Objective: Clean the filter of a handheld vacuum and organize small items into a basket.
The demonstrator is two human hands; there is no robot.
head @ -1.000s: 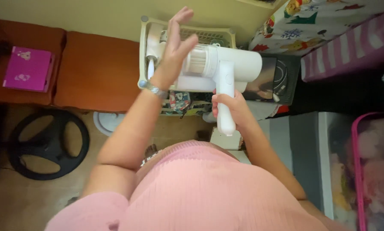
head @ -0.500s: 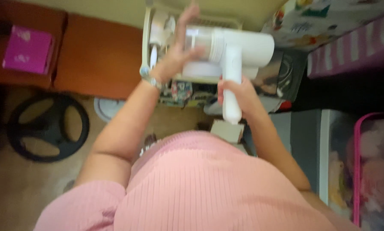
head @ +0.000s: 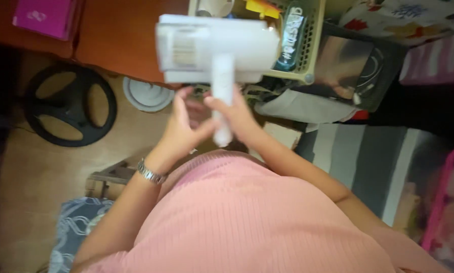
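Note:
A white handheld vacuum cleaner (head: pixel 217 48) is held up in front of me, its body blurred, its handle pointing down toward my chest. My right hand (head: pixel 237 116) is wrapped around the handle. My left hand (head: pixel 184 124), with a metal watch on the wrist, sits just left of the handle with fingers spread, fingertips near the underside of the vacuum's body. Whether it touches the handle is unclear.
A cream plastic basket (head: pixel 308 45) with bottles stands behind the vacuum. A brown cabinet (head: pixel 120 35) holds a pink box (head: pixel 45 15). On the floor lie a black wheel-shaped ring (head: pixel 70 106), a white round lid (head: pixel 147 96) and a striped mat (head: pixel 358 162).
My left hand has dropped from the top of the vacuum's body to beside the handle. The vacuum has shifted left in view, and my head has tilted further down.

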